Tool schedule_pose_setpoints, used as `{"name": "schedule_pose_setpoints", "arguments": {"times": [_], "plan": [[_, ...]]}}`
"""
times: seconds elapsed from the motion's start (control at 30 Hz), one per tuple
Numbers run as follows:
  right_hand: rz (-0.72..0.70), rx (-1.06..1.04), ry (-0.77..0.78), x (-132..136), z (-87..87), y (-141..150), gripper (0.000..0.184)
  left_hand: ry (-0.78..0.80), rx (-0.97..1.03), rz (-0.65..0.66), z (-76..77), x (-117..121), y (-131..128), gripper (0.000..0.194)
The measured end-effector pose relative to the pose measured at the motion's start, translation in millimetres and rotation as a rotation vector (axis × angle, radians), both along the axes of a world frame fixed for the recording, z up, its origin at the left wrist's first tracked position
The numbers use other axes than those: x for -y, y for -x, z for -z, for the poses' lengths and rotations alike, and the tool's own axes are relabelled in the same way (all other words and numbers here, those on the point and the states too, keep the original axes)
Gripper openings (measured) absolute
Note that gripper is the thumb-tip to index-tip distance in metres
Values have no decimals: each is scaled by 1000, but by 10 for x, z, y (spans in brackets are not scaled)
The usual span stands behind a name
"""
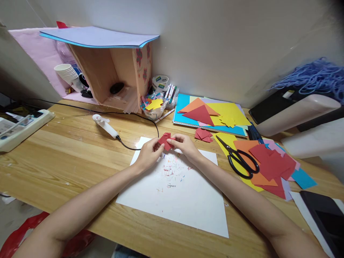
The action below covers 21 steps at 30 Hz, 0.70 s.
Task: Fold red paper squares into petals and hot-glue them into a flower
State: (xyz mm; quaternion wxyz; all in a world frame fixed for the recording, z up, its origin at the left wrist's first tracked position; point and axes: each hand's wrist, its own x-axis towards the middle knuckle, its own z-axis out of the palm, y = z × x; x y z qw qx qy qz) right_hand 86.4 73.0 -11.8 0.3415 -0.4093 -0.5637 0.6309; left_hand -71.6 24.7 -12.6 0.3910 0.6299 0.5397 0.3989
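Note:
A small piece of folded red paper (166, 141) is held between both hands, just above the far part of a white sheet (188, 211) marked with coloured strokes. My left hand (149, 154) pinches its left side with thumb and fingers. On the right side, my right hand (185, 146) grips it the same way. Another folded red paper piece (203, 135) lies on the table to the right of my right hand. Black-handled scissors (239, 159) rest farther right on loose coloured paper (274, 161).
A white glue gun (106, 126) with a black cord lies at left. Behind stand an open cardboard box (107, 71) and a bowl of paper scraps (153, 111). Stacked coloured sheets (180, 114) lie back right, a phone (322, 215) front right, a power strip (24, 129) far left.

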Motion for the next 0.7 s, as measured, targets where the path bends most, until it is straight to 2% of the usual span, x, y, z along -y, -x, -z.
{"name": "schedule_pose_setpoints", "arguments": {"times": [0.3, 0.7], "plan": [[-44, -25, 32, -12, -16, -3, 24, 2, 1, -57, 26, -6, 11, 18], [-63, 36, -102, 14, 64, -5, 21, -2, 13, -22, 47, 0, 13, 17]]}}
